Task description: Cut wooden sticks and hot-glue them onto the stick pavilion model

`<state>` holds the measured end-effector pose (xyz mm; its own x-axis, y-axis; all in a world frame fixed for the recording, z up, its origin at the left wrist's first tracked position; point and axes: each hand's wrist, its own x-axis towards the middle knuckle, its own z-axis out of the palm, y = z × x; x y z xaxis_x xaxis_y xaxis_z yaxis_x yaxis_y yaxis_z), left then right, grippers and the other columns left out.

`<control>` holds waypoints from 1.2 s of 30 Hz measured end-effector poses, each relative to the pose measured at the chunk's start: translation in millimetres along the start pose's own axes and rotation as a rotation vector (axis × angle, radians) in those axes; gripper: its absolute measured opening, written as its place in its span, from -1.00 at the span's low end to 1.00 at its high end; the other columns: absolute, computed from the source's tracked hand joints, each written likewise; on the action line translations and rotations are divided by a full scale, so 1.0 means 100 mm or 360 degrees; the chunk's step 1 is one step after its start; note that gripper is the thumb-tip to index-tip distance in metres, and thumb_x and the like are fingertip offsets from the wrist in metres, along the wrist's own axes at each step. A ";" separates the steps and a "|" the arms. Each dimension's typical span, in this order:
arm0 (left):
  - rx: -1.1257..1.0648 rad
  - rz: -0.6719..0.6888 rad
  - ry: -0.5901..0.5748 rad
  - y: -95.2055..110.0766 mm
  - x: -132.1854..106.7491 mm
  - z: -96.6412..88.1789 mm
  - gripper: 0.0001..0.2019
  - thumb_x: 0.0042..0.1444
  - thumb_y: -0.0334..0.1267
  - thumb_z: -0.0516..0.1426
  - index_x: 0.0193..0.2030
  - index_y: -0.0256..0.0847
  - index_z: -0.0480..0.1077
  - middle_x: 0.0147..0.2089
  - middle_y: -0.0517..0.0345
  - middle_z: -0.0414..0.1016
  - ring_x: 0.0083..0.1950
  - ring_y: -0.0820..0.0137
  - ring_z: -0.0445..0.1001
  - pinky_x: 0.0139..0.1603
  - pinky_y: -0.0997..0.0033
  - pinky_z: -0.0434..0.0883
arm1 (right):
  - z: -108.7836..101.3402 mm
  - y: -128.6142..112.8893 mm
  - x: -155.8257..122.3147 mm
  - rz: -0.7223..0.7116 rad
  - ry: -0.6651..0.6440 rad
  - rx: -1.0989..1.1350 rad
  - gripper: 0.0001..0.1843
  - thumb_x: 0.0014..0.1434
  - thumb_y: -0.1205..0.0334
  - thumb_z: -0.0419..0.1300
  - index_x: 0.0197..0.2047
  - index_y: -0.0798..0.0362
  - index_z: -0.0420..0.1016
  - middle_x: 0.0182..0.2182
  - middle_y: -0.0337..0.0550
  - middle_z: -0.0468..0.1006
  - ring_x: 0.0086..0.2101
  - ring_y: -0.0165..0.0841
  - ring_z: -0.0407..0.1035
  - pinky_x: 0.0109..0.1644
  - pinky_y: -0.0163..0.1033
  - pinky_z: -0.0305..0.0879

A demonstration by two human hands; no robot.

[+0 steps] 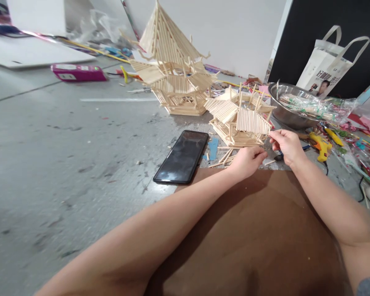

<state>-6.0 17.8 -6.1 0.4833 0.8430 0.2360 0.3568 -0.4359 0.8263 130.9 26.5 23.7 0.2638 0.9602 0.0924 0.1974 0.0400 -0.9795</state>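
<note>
A small pavilion model [240,119] built of thin wooden sticks stands on the floor before me, with slatted roof panels and bare upright sticks on top. The fingertips of my right hand [285,144] are pinched at the lower right corner of its front roof panel [253,121]. Anything small between them is too tiny to make out. Low in front of the model's base, my left hand [249,161] has its fingers closed together; what they hold, if anything, is hidden. Loose wooden sticks [225,158] lie beside that hand.
Behind stands a taller stick pagoda [172,70]. A black phone [182,156] lies left of my left hand. To the right are a yellow glue gun [321,146], a metal bowl [288,109] of packaged sticks and a white bag [327,65]. A purple power strip [78,73] lies far left.
</note>
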 end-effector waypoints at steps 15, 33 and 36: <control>-0.0734 -0.0148 0.0029 0.10 -0.07 0.03 -0.69 0.07 -0.12 0.00 -0.32 -0.30 0.46 -0.57 0.23 0.34 -0.64 0.61 0.12 -0.61 0.56 0.15 | -0.08 0.14 -0.42 0.0090 -0.0201 0.0162 -0.77 -0.14 0.09 0.22 -0.54 0.10 0.40 -0.65 -0.33 0.36 -0.64 -0.56 0.17 -0.54 -0.38 0.16; -0.0160 -0.0129 0.0186 0.01 -0.06 0.04 -0.76 0.05 -0.17 0.02 -0.49 -0.26 0.38 -0.65 0.29 0.24 -0.57 0.56 0.20 -0.55 0.58 0.18 | -0.97 0.31 -0.21 -0.0526 -0.0319 -0.2324 -0.42 0.02 -0.08 0.04 0.03 0.13 0.27 0.01 0.14 0.32 0.01 -0.06 0.18 0.00 -0.02 0.10; -0.0052 -0.0077 0.0169 0.00 -0.07 0.04 -0.77 0.05 -0.17 0.01 -0.48 -0.26 0.37 -0.65 0.29 0.25 -0.56 0.55 0.21 -0.52 0.56 0.18 | -1.06 0.45 -0.14 -0.0422 -0.0430 -0.2490 -0.37 -0.01 -0.13 0.04 0.01 0.14 0.28 0.08 0.15 0.25 0.05 -0.04 0.13 0.01 0.03 0.08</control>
<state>-6.1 10.5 -10.4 0.3784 0.8921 0.2469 0.3502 -0.3849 0.8539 236.5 -14.2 -2.2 -0.0658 0.9976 0.0226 0.9761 0.0596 0.2089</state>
